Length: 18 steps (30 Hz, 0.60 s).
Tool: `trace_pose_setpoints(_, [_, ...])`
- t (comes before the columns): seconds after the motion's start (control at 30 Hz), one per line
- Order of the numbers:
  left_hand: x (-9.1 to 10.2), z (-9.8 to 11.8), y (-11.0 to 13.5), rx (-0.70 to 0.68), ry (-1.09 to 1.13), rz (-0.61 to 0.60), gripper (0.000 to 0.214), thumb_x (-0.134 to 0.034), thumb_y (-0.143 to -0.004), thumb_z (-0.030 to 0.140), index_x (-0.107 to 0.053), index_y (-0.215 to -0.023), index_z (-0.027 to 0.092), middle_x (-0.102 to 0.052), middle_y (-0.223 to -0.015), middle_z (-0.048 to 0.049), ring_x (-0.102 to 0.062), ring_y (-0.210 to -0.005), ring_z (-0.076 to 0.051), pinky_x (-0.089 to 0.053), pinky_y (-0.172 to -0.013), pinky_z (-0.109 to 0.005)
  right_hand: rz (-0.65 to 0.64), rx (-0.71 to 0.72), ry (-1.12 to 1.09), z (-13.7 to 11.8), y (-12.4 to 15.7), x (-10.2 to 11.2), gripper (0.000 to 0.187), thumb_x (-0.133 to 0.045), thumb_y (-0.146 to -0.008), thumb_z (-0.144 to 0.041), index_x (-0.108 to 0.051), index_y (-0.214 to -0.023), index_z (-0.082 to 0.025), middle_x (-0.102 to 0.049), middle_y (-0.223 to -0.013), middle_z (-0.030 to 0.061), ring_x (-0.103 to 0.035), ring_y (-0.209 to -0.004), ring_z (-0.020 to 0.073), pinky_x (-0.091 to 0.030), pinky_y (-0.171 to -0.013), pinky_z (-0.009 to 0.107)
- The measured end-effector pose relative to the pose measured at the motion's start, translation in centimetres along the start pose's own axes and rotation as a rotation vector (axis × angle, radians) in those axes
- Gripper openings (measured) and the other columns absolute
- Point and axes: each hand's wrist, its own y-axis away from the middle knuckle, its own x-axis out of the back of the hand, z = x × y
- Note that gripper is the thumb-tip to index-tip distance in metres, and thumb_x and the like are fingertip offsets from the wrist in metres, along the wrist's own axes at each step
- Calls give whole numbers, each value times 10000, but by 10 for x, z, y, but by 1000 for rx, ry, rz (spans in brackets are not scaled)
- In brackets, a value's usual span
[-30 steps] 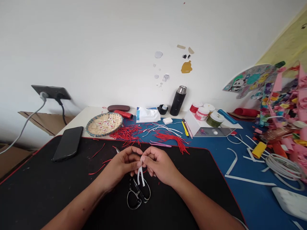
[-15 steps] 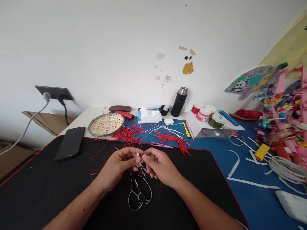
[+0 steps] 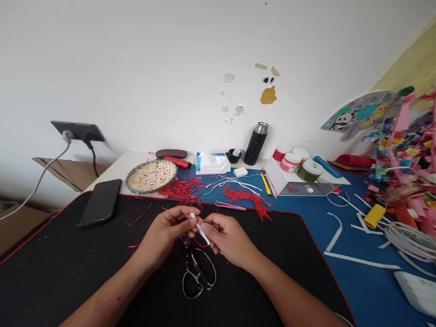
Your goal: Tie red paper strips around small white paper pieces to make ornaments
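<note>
Between my two hands is a short white strip (image 3: 203, 234), perhaps paper or cord, running slantwise from upper left to lower right. My left hand (image 3: 177, 225) pinches its upper end between thumb and fingers. Lower down, my right hand (image 3: 223, 234) grips the same strip, its thumb laid along it. A thin red cord (image 3: 201, 245) shows just under the fingers; I cannot tell whether it is tied to the strip. Black-handled scissors (image 3: 198, 274) lie on the black mat (image 3: 272, 277) below my hands, their blades partly hidden.
Red cord pieces (image 3: 184, 188) lie beyond my hands, beside a woven basket (image 3: 151, 177). White cords (image 3: 235, 182), pink tweezers (image 3: 230, 206) and a yellow cutter (image 3: 265, 184) are behind the mat. A phone (image 3: 100, 203) rests left; a black flask (image 3: 256, 144) stands at the wall.
The white strip has turned in my fingers: its loose, split ends no longer show, and it appears as one flatter piece. My right thumb has shifted onto it. The view has moved slightly.
</note>
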Motion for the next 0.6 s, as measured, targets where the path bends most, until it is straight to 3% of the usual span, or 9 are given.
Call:
trace_pose_setpoints(0.23, [2, -5, -1, -3, 9, -26, 258, -910, -739, 313, -808, -942, 190, -763, -783, -31, -659, -652, -145, -520, -613, -240, -13, 18, 20, 4, -1, 0, 389, -615, -970, -549, -678, -954, -165, -627, -756, -6, -496, -500, 80, -367, -461, 207])
trace_pose_setpoints(0.43, [2, -5, 0, 9, 39, -41, 246, -909, -751, 316, -814, -935, 183, -777, -788, -38, -664, -660, -135, -525, -612, -221, -25, 16, 37, 4, 0, 0, 382, -610, -976, -539, -641, -866, -174, -512, -576, -62, -431, -442, 78, -319, -455, 210])
trace_pose_setpoints(0.6, [1, -2, 0, 49, 116, -51, 296, -938, -719, 344, -831, -925, 161, -801, -832, -72, -673, -646, -131, -538, -591, -213, -59, 7, -27, 0, 2, 0, 386, -623, -960, -551, -642, -858, -178, -501, -540, -69, -430, -441, 83, -323, -469, 215])
